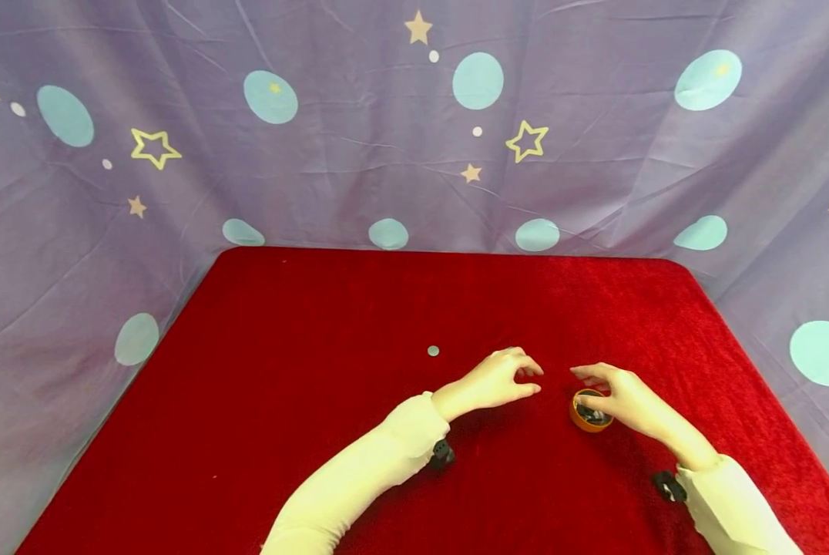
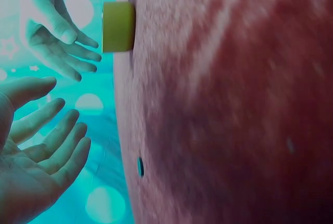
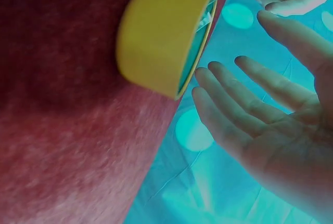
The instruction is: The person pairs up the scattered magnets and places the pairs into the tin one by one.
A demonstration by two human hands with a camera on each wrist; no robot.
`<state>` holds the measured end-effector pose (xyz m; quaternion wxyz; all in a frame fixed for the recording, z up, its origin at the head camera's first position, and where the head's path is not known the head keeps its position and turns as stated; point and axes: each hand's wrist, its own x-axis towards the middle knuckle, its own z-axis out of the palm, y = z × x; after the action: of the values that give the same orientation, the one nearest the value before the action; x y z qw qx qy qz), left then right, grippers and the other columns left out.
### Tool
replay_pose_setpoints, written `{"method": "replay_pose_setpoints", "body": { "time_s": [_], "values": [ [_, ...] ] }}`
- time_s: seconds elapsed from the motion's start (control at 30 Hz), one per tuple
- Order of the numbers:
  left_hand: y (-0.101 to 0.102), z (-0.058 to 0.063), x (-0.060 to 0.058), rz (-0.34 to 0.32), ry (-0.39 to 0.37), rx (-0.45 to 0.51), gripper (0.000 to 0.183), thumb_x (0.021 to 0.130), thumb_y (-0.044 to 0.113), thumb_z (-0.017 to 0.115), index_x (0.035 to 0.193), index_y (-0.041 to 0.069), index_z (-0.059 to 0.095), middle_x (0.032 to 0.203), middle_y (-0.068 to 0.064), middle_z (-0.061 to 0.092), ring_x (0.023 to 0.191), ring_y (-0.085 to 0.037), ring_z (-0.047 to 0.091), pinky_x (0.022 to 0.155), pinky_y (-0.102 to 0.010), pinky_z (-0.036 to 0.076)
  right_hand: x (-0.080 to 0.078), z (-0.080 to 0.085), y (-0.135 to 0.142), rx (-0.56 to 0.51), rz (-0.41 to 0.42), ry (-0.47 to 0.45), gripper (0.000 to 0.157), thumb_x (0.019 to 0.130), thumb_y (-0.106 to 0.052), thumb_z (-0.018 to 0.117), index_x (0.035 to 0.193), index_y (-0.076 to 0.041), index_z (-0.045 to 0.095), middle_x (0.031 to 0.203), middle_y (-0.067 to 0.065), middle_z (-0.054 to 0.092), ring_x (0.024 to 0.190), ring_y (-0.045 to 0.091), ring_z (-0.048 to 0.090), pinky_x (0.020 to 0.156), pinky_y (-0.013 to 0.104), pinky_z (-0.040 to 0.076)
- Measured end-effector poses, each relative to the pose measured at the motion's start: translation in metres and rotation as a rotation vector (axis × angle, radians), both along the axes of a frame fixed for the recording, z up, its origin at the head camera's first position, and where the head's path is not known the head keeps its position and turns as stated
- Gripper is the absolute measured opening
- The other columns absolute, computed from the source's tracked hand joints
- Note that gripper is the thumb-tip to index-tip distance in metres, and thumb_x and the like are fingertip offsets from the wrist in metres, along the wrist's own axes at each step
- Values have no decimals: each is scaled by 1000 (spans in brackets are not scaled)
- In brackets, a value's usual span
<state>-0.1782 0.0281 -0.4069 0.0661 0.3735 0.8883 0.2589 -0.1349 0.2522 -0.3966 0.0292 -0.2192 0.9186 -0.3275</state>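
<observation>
A small round orange-yellow tub (image 1: pixel 590 427) stands upright on the red cloth, right of the middle in the head view. Dark, shiny contents fill part of it; their kind is unclear. Just above the tub hovers my right hand (image 1: pixel 619 395), fingers loosely bent and holding nothing. In the right wrist view its fingertips come close to the rim of the yellow tub (image 3: pixel 156 37). My left hand (image 1: pixel 494 378) hangs over the cloth to the left, fingers spread and grasping nothing. Behind it lies a small pale disc (image 1: pixel 433 351), seen edge-on as a teal disc (image 2: pixel 140 167) in the left wrist view.
Red velvety cloth (image 1: pixel 283 370) covers the table. A purple curtain (image 1: pixel 359 177) with stars and pale dots encloses the back and both sides. Small black devices, such as the left one (image 1: pixel 442 453), sit at both sleeve cuffs.
</observation>
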Motion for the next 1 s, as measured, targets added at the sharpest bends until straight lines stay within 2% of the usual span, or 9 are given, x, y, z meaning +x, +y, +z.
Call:
{"method": "replay_pose_setpoints", "body": {
  "time_s": [0.17, 0.6, 0.87, 1.0],
  "values": [
    [-15, 2, -4, 21, 3, 11, 26, 86, 23, 63, 108, 9, 66, 99, -1, 60, 93, -13, 58, 83, -20, 43, -11, 0, -10, 14, 44, 32, 37, 76, -9, 71, 106, 10, 60, 99, 21, 63, 85, 33, 62, 72, 40, 52],
    [-54, 2, -12, 102, -50, 54, 28, 87, 18, 62, 111, 4, 62, 104, -6, 58, 98, -20, 56, 88, -33, 42, -39, 6, -32, 47, 119, -9, 36, 77, -6, 69, 107, 11, 59, 103, 25, 62, 87, 34, 62, 75, 43, 51],
    [-77, -2, -19, 118, 11, 80, 26, 84, 14, 65, 105, 0, 64, 98, -9, 60, 93, -23, 58, 83, -34, 46, -56, 5, -41, 53, 197, -7, 32, 75, -4, 70, 100, 13, 61, 97, 25, 64, 82, 34, 63, 72, 40, 52],
    [-87, -4, -20, 137, 25, 92, 25, 82, 12, 66, 104, 0, 64, 96, -10, 60, 92, -23, 59, 82, -34, 47, -66, 3, -42, 30, 221, -87, 33, 76, -5, 69, 102, 14, 60, 96, 25, 64, 80, 28, 65, 70, 31, 53]
  ]
}}
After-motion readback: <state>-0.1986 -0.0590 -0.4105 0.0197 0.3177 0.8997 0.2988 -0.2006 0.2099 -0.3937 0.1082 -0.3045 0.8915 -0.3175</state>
